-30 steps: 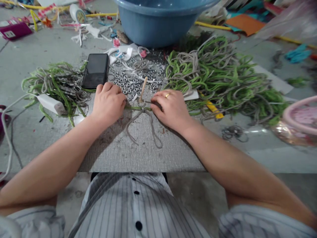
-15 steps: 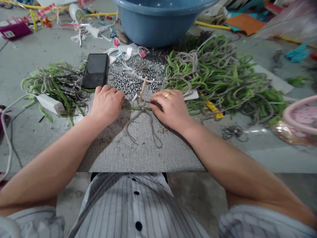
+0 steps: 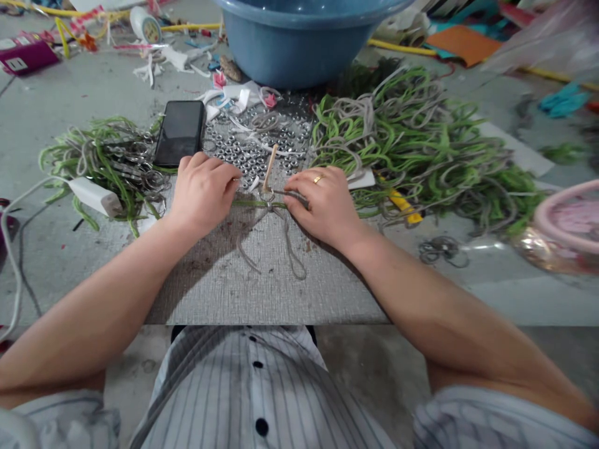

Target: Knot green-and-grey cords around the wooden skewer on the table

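green cord (image 3: 253,203) lies lengthwise left to right between both hands, grey cord (image 3: 287,239) trailing near; right hand (image 3: 325,202) pinches grey cord, curled left hand (image 3: 202,192) gripping i can't tell what, if anything.

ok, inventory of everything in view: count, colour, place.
cords: count unclear, green and grey, near middle
stick: 1, tan, just beyond cords
metal rings: many, silver, centre
phone: 1, black, left of centre
left cord pile: 1, green-grey, beside phone
adapter: 1, white, at left cord pile
right cord pile: 1, green-grey, right side
basin: 1, blue, far middle
box: 1, purple, far left
sheet: 1, orange, far right
scraps: many, mixed, far side
table: 1, grey, underneath
shirt: 1, striped, bottom
finger ring: 1, gold, on right hand
left hand: 1, bare, left of cords
right hand: 1, otherwise bare, pinching cords
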`<state>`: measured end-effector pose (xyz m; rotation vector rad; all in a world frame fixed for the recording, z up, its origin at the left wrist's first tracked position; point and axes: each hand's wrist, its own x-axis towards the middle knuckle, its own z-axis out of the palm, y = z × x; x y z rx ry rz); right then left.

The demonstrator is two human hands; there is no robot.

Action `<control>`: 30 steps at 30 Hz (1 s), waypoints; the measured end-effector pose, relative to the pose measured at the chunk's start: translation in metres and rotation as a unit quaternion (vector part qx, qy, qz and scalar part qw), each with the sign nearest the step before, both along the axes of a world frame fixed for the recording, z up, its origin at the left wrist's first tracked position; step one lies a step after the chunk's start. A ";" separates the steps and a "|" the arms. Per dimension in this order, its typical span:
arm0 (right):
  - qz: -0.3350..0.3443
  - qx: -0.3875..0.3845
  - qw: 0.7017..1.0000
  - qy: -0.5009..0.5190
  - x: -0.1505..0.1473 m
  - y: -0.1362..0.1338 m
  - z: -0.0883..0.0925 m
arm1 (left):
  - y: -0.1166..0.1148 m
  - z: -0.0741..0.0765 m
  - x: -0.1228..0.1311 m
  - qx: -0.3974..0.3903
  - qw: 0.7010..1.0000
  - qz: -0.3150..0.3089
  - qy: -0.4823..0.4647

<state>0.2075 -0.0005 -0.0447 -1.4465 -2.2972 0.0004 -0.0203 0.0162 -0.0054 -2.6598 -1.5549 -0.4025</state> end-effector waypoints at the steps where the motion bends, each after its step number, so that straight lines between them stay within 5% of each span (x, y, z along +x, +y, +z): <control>1: 0.005 0.005 1.000 0.004 0.000 0.000 0.001 | -0.002 0.000 0.002 0.010 1.000 -0.012 -0.016; 5: 0.031 0.016 0.999 0.016 -0.001 -0.002 0.005 | -0.011 -0.006 0.012 0.010 0.987 -0.149 -0.052; 9: 0.050 0.023 0.998 0.031 -0.003 -0.003 0.005 | -0.017 -0.015 0.022 0.001 0.976 -0.212 -0.038; 23: 0.064 0.021 0.997 0.040 -0.005 -0.002 0.003 | -0.010 -0.028 0.026 -0.015 0.977 -0.208 -0.038; 30: 0.109 0.072 0.989 0.066 -0.003 -0.001 0.000 | -0.010 -0.021 0.018 0.011 0.974 -0.210 -0.079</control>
